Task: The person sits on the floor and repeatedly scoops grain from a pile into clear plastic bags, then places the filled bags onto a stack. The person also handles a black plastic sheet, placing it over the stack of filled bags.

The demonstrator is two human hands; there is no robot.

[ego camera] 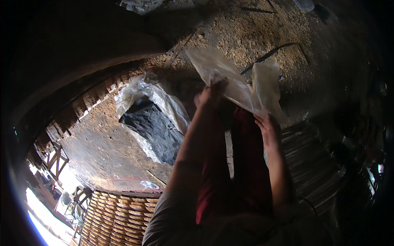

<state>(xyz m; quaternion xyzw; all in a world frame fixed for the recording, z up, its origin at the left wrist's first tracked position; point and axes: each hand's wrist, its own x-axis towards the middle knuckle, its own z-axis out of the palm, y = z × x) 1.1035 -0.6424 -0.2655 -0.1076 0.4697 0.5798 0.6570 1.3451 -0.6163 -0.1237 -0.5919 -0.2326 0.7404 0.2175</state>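
A cloudy, see-through plastic sheet [224, 67], probably a bag, hangs in front of me over my legs. My left hand [212, 89] grips its near left edge; the fingers are blurred and partly dark. At the sheet's lower right, my right hand [267, 129] has its palm turned up, with fingertips and thumb at the plastic. The sheet's right part [266, 83] stands up as a folded flap. To the left of my left forearm, a crumpled black sheet [152, 129], plastic or cloth, lies on a clear plastic wrapper [166, 98] on the floor.
Sawdust-like crumbs [258, 37] cover the floor ahead, where a thin dark strip [271, 55] lies. Tan overlapping pieces in rows [120, 215] stand at the lower left. A large dark curved edge [101, 69] crosses the upper left. The right side is deep in shadow.
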